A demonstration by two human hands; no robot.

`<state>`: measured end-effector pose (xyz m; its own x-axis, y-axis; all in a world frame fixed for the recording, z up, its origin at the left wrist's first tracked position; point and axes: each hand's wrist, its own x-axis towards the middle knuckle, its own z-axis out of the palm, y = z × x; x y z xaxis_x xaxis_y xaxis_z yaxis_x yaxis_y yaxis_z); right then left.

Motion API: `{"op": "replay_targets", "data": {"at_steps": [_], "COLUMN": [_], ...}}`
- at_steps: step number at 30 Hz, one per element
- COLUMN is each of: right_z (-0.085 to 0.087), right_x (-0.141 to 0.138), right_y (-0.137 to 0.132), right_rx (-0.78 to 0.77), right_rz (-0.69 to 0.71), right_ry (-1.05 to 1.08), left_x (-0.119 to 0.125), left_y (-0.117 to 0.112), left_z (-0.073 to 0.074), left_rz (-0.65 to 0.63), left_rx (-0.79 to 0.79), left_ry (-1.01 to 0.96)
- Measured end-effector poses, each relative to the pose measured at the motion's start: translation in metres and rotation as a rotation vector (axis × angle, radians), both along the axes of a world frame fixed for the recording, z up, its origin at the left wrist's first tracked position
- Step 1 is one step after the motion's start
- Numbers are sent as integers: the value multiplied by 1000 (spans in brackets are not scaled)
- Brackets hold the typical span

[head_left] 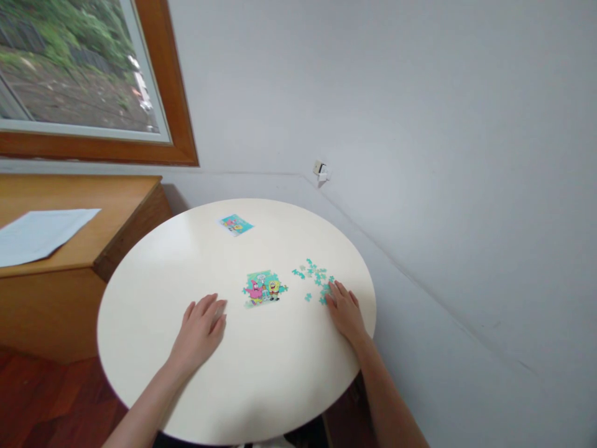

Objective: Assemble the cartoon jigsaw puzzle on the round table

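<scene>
a smooth, round, off-white table (224, 379) is holding everything here. at nine o'clock from its centre, the left hand (200, 326) is resting open, palm down; at three, the right hand (346, 311) is spreading over, its grip impossible to tell. a ragged-edged, partly joined cartoon jigsaw (263, 290) is lying flat toward one, a rectangular printed card (237, 224) at twelve, small knobbed teal pieces (320, 274) at two, beside the right fingertips.

Your left hand (199, 330), left of frame centre: bare, slim-fingered. Your right hand (345, 312), right of centre: bare likewise. Nails too small to read. Your left forearm (156, 392), lower left, and right forearm (386, 389), lower right: both uncovered to the frame's edge, wrists plain and smooth.
</scene>
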<state>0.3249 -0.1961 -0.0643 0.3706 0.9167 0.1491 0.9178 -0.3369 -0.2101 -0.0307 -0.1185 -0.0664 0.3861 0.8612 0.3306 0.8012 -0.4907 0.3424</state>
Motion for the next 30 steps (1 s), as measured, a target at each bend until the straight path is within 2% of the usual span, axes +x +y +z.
{"op": "replay_targets", "data": {"at_steps": [12,30], "right_z": [-3,-10], "right_x": [4,7], "right_y": [0,0], "right_rx": [31,167], "right_rz": [19,38], "right_ry": [-10,63], "left_x": [1,-1], "left_y": [-2,-1], "left_z": [6,4], "left_rz": [-4,-27], "left_rx": [-35,-10], "left_ry": [9,5]}}
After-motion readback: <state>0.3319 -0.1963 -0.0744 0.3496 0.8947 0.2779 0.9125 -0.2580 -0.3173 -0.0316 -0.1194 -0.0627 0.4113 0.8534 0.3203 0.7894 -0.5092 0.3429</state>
